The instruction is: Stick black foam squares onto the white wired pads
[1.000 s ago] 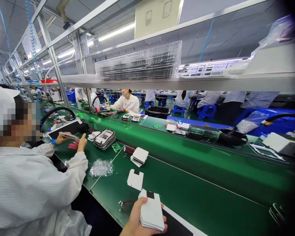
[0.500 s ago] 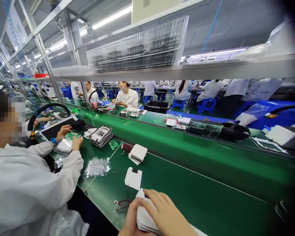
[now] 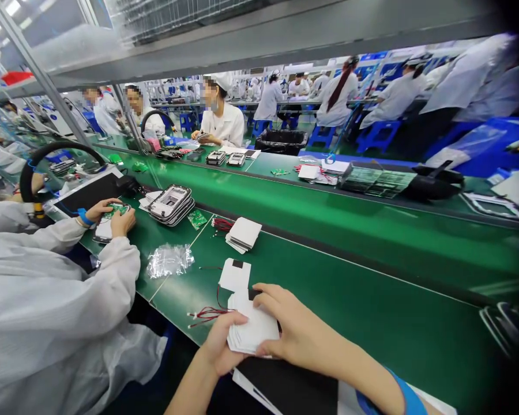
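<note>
A stack of white rectangular sheets (image 3: 256, 328) with red and dark wires (image 3: 210, 314) trailing off its left side is held between my two hands. My left hand (image 3: 225, 340) grips the left edge, its thumb on top and its fingers underneath. Round the right side of the same stack curves my right hand (image 3: 285, 325), thumb at the near edge and fingers at the far one. Just beyond lies a single white piece (image 3: 234, 275) with a dark patch and a thin wire. Black and white flat sheets (image 3: 298, 386) lie below my right forearm.
Farther off sits another white stack (image 3: 244, 233) with red wires. A clear plastic bag (image 3: 169, 260), a green circuit board (image 3: 196, 219) and stacked frames (image 3: 170, 204) lie leftward. At left, a co-worker's hands (image 3: 112, 216) hold a circuit board. A metal shelf (image 3: 242, 46) crosses overhead.
The view has tipped downward. My right hand has moved from lying across the stack's top to its right edge, uncovering more of it. The co-worker's hands have come closer together.
</note>
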### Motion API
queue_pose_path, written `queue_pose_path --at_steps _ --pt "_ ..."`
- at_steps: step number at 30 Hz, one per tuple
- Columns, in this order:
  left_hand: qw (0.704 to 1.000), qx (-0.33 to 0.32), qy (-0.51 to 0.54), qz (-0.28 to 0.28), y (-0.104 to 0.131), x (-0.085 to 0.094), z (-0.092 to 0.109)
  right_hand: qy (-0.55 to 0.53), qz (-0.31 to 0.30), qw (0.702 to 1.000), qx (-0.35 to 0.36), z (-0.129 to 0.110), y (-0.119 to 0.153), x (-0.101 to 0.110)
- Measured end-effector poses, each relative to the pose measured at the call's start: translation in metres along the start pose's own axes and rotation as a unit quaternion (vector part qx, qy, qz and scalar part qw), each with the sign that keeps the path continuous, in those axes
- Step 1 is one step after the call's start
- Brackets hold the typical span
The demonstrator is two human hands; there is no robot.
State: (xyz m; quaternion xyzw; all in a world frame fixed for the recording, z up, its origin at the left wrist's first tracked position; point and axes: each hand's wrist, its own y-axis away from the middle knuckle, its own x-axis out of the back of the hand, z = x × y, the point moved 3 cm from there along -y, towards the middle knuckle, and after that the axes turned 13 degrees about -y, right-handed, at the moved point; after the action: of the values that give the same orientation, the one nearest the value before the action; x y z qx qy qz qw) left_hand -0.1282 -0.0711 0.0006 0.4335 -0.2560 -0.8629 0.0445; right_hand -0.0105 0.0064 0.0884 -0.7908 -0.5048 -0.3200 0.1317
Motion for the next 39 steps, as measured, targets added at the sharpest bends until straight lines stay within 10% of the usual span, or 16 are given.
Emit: queue_pose_path --at_steps 15,23,39 --pt "0.999 -0.035 -0.032 0.0 -0.001 0.029 0.005 -0.014 0.007 1.0 0.01 0.022 -0.014 0.009" --pt "0.998 -0.026 -0.033 -0.045 0.012 0.038 0.012 -0.038 0.138 0.99 0.014 0.04 -0.058 0.026" --pt "0.993 -0.027 -0.037 -0.109 0.017 0.042 0.005 0.107 0.071 0.989 0.075 0.047 -0.093 -0.003"
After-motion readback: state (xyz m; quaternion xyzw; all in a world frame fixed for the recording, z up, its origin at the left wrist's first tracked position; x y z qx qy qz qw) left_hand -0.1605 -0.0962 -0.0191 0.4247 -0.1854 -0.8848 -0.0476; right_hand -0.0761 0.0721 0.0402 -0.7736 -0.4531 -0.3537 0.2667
